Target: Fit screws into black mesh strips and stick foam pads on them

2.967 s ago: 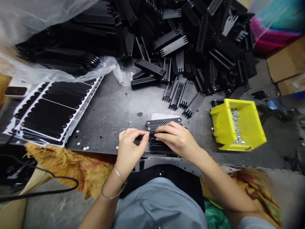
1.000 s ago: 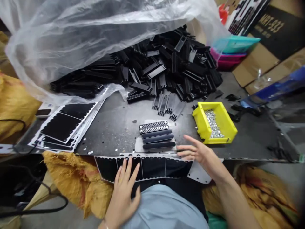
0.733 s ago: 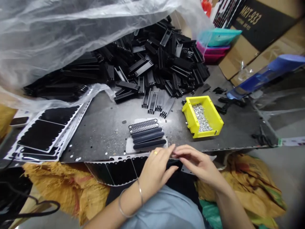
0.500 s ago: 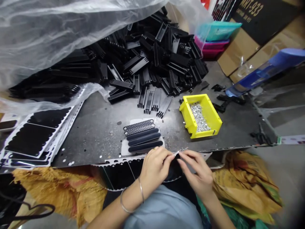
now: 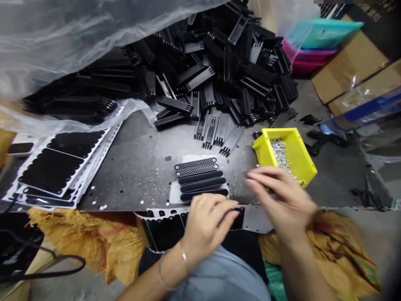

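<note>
My left hand point(image 5: 206, 221) rests with fingers curled on a sheet of black oval stickers point(image 5: 166, 223) lying across my lap at the table's front edge. My right hand point(image 5: 282, 196) is lifted and blurred by motion just in front of the yellow bin; whether it holds anything is hidden by the blur. A short row of black slotted plastic pieces point(image 5: 200, 179) lies on a pale backing on the grey table point(image 5: 140, 163), just beyond my left hand. Three of them are covered with smooth black strips, two show their mesh.
A large heap of black comb-like plastic parts point(image 5: 219, 67) fills the back under a clear plastic bag point(image 5: 62, 37). A yellow bin of small screws point(image 5: 288, 154) stands right. Stacked sticker sheets point(image 5: 59, 167) lie left. Cardboard boxes point(image 5: 351, 71) and coloured trays point(image 5: 316, 42) stand at back right.
My right hand has left the sticker sheet and swung up and right toward the yellow bin. My left hand stays on the sheet. The view shifted slightly.
</note>
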`<state>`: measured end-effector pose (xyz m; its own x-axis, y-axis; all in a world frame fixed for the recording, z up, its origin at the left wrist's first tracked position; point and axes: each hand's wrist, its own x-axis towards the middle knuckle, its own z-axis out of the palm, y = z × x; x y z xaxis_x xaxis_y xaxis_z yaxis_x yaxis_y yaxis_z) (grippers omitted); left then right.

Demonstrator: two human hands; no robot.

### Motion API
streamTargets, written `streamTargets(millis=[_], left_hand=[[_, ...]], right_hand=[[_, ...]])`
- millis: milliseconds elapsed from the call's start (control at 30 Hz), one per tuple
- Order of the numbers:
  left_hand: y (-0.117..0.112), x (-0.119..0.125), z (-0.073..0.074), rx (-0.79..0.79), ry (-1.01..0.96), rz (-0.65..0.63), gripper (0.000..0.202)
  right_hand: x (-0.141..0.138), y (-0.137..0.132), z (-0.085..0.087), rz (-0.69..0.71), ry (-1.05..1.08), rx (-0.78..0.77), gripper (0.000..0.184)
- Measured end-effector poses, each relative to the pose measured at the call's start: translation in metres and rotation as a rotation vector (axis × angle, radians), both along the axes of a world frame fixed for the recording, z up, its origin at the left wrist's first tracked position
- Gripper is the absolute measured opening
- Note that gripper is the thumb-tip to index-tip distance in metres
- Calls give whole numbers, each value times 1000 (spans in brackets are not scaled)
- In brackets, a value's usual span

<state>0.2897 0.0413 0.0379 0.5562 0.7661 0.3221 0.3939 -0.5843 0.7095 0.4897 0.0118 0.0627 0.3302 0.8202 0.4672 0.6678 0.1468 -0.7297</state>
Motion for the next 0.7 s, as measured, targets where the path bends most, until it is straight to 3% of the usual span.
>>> streamTargets(millis=[67, 100, 133, 200, 367, 600, 700], left_hand=[[19, -27, 3, -33, 19, 230, 11], [30, -41, 1, -58, 42, 360, 12], [41, -54, -1, -93, 58, 456, 13], [60, -75, -10, -178, 77, 530, 16], [75, -83, -26, -322, 33, 475, 17], [78, -74, -25, -401, -7, 479, 13], [81, -72, -25, -403, 7, 475, 15]], right_hand=[[-25, 38, -6, 361, -72, -72, 18], [-38, 55, -12, 474, -101, -73, 15], [-49, 71, -20, 551, -131, -69, 13], [-64, 93, -34, 633, -175, -71, 12], [-70, 105, -47, 687, -188, -105, 12], [-75, 103, -41, 676, -242, -87, 13], [-62, 98, -33, 640, -284, -151, 17]])
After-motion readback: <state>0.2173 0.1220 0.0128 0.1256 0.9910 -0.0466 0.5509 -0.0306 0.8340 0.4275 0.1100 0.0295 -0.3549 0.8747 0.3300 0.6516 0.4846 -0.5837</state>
